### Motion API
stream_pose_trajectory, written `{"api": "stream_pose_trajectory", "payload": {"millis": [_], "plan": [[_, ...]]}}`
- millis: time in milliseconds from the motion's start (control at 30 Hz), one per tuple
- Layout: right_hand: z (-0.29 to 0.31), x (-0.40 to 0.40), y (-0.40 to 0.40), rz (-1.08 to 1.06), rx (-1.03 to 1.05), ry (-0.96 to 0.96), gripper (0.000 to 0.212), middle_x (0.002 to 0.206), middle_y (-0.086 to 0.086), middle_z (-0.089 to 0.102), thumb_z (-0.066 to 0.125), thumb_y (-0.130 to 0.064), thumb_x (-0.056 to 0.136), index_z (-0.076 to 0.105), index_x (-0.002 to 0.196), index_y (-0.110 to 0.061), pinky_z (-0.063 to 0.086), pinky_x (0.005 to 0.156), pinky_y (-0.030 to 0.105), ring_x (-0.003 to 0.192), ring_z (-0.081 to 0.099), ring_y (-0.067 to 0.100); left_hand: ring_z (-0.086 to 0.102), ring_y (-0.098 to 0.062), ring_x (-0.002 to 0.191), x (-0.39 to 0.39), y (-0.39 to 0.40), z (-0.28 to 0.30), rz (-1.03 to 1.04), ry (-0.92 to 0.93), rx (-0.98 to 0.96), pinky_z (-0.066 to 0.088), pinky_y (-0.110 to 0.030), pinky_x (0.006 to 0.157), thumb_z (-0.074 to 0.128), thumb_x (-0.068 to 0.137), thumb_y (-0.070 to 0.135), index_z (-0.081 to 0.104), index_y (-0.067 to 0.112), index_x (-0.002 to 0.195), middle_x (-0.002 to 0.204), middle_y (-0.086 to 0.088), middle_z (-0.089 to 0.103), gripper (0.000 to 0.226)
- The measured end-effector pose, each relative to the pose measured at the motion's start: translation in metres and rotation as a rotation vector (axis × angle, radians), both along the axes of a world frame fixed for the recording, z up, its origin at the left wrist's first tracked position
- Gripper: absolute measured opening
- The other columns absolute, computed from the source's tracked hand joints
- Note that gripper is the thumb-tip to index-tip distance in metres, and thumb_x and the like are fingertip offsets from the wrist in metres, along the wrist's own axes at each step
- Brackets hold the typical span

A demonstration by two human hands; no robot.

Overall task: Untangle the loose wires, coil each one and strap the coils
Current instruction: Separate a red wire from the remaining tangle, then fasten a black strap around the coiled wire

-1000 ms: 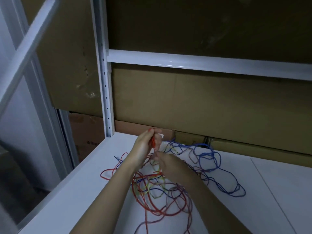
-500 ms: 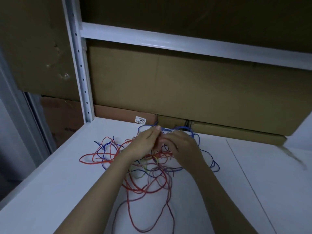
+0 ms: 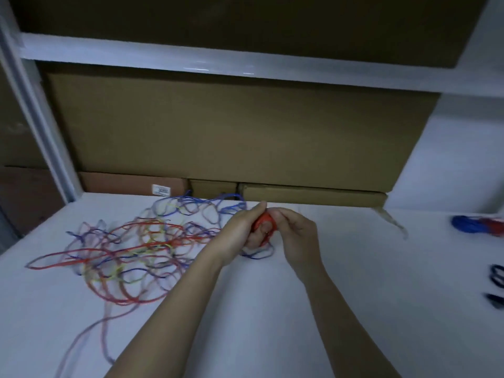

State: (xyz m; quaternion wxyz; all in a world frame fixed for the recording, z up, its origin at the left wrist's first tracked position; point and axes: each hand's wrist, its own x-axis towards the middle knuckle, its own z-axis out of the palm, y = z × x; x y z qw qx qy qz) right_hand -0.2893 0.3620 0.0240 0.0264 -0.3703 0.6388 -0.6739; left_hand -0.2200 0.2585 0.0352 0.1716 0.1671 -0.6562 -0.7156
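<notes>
A tangle of red, blue and yellow wires (image 3: 131, 249) lies spread on the white shelf (image 3: 354, 282), left of my hands. My left hand (image 3: 240, 233) grips a small red wire coil (image 3: 263, 221), with the red wire trailing left into the tangle. My right hand (image 3: 294, 236) meets it from the right, fingers curled onto the same coil. A loop of blue wire (image 3: 256, 253) lies under both hands. At the far right edge lie finished blue and red coils (image 3: 477, 225).
Cardboard boxes (image 3: 234, 137) line the back of the shelf, one with a white label (image 3: 161, 190). A white upright post (image 3: 38, 118) stands at the left and a white beam (image 3: 191, 61) crosses above. Dark objects (image 3: 497, 276) lie at the right edge, blurred.
The view has swung to the right, bringing the finished coils into sight. My hands have moved right of the tangle, and a small red coil now shows between them.
</notes>
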Motion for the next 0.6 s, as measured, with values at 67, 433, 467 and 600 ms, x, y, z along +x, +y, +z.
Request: {"api": "stream_pose_trajectory", "payload": {"millis": [67,433,467,600], "plan": [[-0.004,-0.02,0.037,0.006,0.002,-0.034,0.025,0.077,-0.002,0.069,0.048,-0.007,0.097,0.07,0.086,-0.009,0.047,0.072,0.021,0.074,0.063,0.009,0.022,-0.009,0.032,-0.028,0.035,-0.004,-0.056,0.03,0.004,0.027,-0.015,0.037,0.041,0.099,0.041,0.042,0.022,0.037,0.034,0.004,0.025,0.066],[-0.034,-0.136,0.251,-0.306,0.218,0.1,0.034,0.082,-0.02,0.068,0.042,-0.007,0.1,0.066,0.099,-0.031,0.048,0.074,0.012,0.079,0.065,-0.002,0.037,-0.011,0.037,-0.17,0.237,-0.017,-0.334,0.002,-0.006,0.054,-0.023,0.066,0.034,0.103,0.035,0.042,0.02,0.038,0.037,0.0,0.032,0.068],[-0.035,-0.146,0.267,-0.332,0.221,0.076,0.033,0.08,-0.014,0.069,0.042,-0.006,0.099,0.068,0.096,-0.027,0.052,0.075,0.02,0.078,0.066,0.003,0.042,-0.013,0.041,-0.181,0.251,-0.019,-0.332,-0.006,-0.059,0.055,-0.026,0.071,0.034,0.102,0.036,0.043,0.02,0.037,0.037,-0.001,0.035,0.068],[-0.044,-0.179,0.31,-0.384,0.2,0.006,0.027,0.074,0.012,0.067,0.042,-0.005,0.1,0.067,0.089,-0.002,0.055,0.076,0.046,0.074,0.066,0.027,0.056,-0.013,0.05,-0.225,0.3,-0.034,-0.253,0.042,-0.245,0.053,-0.019,0.07,0.038,0.101,0.04,0.045,0.019,0.035,0.039,-0.004,0.045,0.07]]}}
